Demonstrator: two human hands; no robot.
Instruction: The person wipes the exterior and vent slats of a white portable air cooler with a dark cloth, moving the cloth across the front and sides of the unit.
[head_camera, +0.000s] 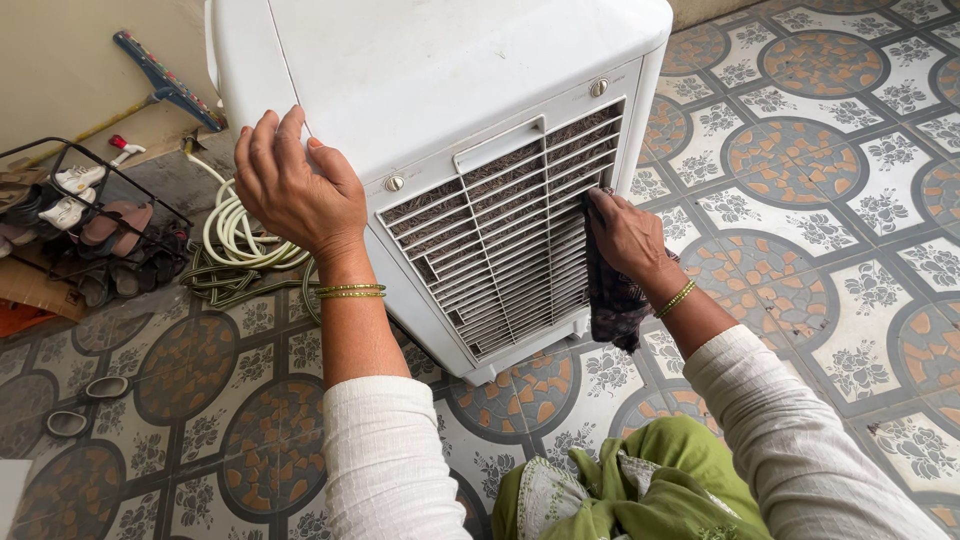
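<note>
Head view
Air cooler: white air cooler (440, 90) stands on the patterned tiled floor (800, 250), filling 12 o'clock of the picture.
Left hand: left hand (295, 185) lies flat, fingers spread, on the cooler's top corner at 10 o'clock.
Right hand: right hand (625, 235) is clamped on a dark cloth (612, 295), pressed to the louvred grille (510, 235) at its 3 o'clock edge.
Hands: well apart.
Surroundings: coiled hose (235, 240) and shoe rack (80, 220) at 9 o'clock.

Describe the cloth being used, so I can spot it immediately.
Find the big white air cooler on the patterned tile floor. At the right edge of its slatted grille, the right hand presses a dark checked cloth, the only fabric against the cooler.
</note>
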